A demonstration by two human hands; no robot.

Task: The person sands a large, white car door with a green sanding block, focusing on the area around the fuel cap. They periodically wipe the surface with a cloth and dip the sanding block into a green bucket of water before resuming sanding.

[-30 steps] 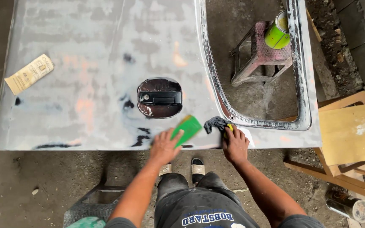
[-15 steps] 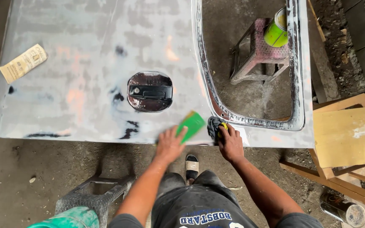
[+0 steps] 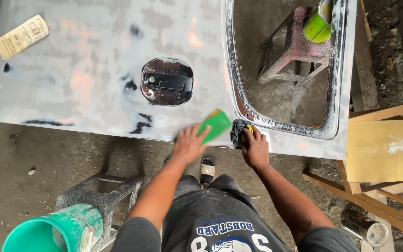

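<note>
At the near edge of the car door panel [image 3: 94, 70], just below the window opening, the green sanding pad [image 3: 216, 124] lies flat on the primed grey metal. The left hand [image 3: 188, 144] presses it w/ spread fingers [image 3: 204, 132] laid on the pad's near end, not curled round it. Touching the pad's right side is a dark rag [image 3: 237, 132] w/ a bit of yellow showing; the right hand [image 3: 255, 148] has its fingers closed over that rag, holding it down on the door edge.

Vs. a sec ago: both hands, pad and rag sit at about the same spot below the window corner, pad tilted much the same; the whole scene has slid sideways in view, so it's mostly head movement. Judging by that, the rubbing is staying local to this edge patch, not travelling along the panel.

Further out: the black door handle [image 3: 167, 84] in its dark recess sits up-left of the pad, w/ dark scuffs btwn them. A folded sheet of sandpaper [image 3: 20, 36] lies at the panel's far left corner. Through the window opening: a pink plastic stool [image 3: 290, 51] carrying a lime-green can [image 3: 318, 25]. A wooden stool [image 3: 378, 154] stands right of the door; a teal bucket [image 3: 47, 231] sits on a grey stool [image 3: 103, 196] lower left.
</note>
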